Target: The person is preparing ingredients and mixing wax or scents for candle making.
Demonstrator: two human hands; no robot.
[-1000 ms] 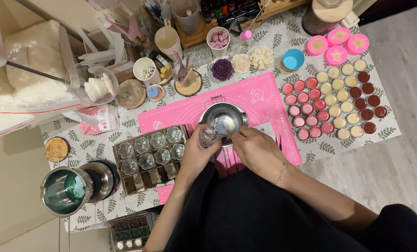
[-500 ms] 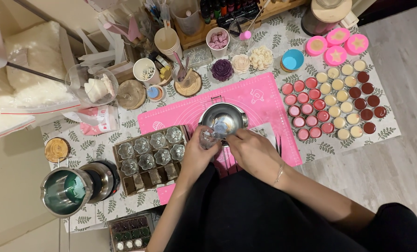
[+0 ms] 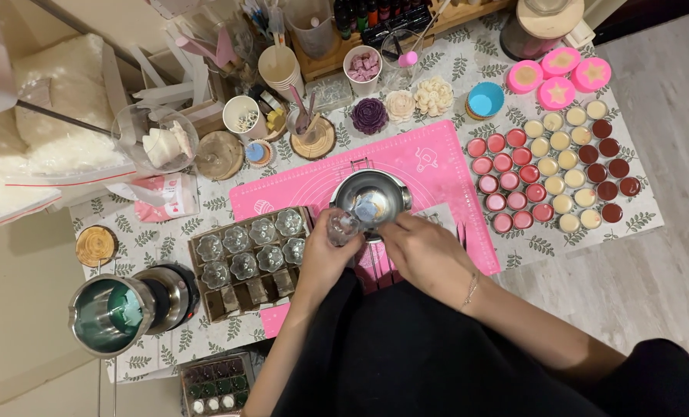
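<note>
While the left hand is gripping a small clear glass cup over the near edge of the pink silicone mat, the right hand is closing its fingers right beside the cup's rim; what it is pinching, if anything, cannot be made out. Cup is sitting just in front of the steel melting pot, touching or nearly touching its near rim. To do this well, I'd say: keep the cup upright and steady, work over the mat so drips land there, keep knuckles off the pot wall as it may be hot. Just left, a brown tray is holding more clear flower-shaped cups. Further right, rows of filled round tins are lying on the table; sleeves should be staying clear of those.
</note>
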